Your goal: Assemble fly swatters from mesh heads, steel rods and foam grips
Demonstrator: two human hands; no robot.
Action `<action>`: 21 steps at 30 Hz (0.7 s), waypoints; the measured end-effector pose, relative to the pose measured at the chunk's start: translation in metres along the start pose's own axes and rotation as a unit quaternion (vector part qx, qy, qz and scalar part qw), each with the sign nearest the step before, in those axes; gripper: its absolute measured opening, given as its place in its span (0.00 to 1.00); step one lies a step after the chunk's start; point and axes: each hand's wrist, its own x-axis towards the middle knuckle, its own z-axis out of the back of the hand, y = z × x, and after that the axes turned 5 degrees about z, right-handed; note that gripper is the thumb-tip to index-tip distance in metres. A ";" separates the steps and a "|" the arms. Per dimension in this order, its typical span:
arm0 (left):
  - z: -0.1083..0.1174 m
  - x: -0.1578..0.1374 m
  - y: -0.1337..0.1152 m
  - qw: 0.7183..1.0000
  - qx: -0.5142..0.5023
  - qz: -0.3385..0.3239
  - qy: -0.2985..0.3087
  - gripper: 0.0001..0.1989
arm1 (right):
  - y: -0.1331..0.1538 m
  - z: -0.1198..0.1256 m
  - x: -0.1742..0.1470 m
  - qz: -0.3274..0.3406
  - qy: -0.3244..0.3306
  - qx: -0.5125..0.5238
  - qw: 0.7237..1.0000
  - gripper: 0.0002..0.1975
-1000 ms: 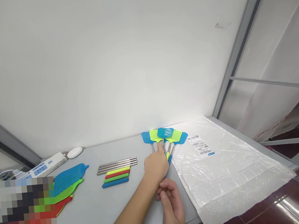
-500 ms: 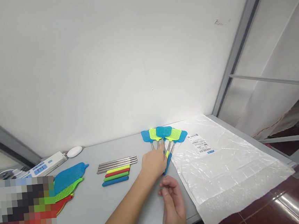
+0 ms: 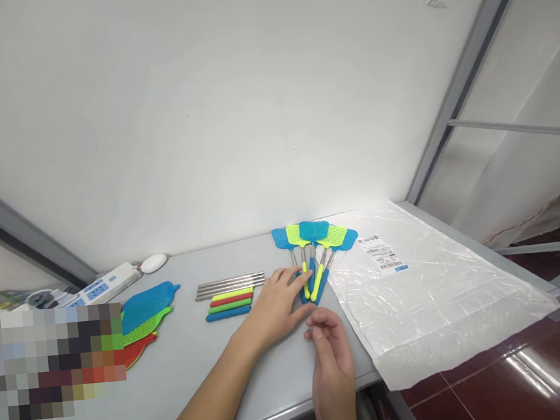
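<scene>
Several fly swatters with blue and yellow-green heads lie fanned out near the wall, the top blue one (image 3: 314, 230) overlapping the others. Silver shafts run from the heads down to coloured handles that bunch together. My left hand (image 3: 279, 301) rests on the table at the left of these handles, fingers spread, the index fingertip against a yellow-green handle (image 3: 306, 279). Just below the handle ends, my right hand (image 3: 333, 362) is loosely curled, its thumb close to the fingertips and nothing visible in it.
Left of my hands lie several metal rods (image 3: 230, 285) and coloured handles (image 3: 229, 305). Farther left are loose swatter heads (image 3: 148, 306), a power strip (image 3: 100, 288) and a white mouse (image 3: 154, 263). A labelled plastic bag (image 3: 426, 315) overhangs the table's right edge.
My left hand has moved off the swatter shafts, back and to the left, and its fingers have spread. The handles now show. My right hand stays curled; the view has shifted slightly.
</scene>
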 end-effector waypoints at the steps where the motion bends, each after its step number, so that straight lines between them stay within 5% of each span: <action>1: -0.002 0.000 0.001 1.000 0.003 -0.008 0.006 0.31 | 0.000 0.000 0.000 0.000 0.000 -0.002 1.000 0.10; 16: -0.012 0.002 -0.003 1.000 -0.013 -0.009 -0.011 0.18 | 0.004 0.001 -0.001 -0.014 0.012 -0.005 1.000 0.10; 21: -0.013 0.001 -0.003 0.999 -0.040 -0.012 -0.028 0.21 | 0.005 0.001 -0.002 0.000 0.016 -0.006 1.000 0.10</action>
